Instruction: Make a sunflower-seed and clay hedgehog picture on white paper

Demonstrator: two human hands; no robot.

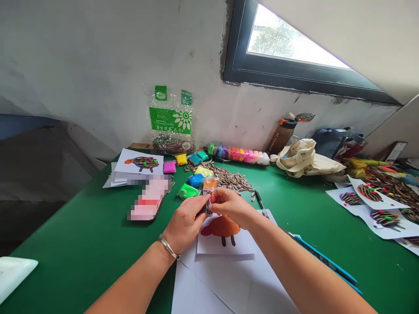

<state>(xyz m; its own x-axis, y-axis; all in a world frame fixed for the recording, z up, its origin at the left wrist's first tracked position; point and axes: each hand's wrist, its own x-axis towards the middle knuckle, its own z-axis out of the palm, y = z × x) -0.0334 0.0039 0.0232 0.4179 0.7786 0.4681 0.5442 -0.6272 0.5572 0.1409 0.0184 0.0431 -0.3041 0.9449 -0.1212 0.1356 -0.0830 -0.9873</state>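
Observation:
My left hand [187, 220], with a silver bangle at the wrist, and my right hand [231, 206] meet over the paper. Both are closed at the fingertips on a small plastic packet [208, 210] with something dark inside, partly hidden by my fingers. An orange clay packet [210, 184] shows just beyond it; whether it touches my fingers I cannot tell. Beneath my hands lies a card with an orange-bodied animal [225, 227] with a red head and two black legs. That card rests on larger white sheets [229, 279].
Clay packets, including a green one [187, 191], lie beyond my hands near loose sunflower seeds [232, 176]. A pen [261, 201] is at right, with a blue tool [327, 257] nearer. Finished cards [386, 218] lie far right; a pixelated pink object [150, 198] is left.

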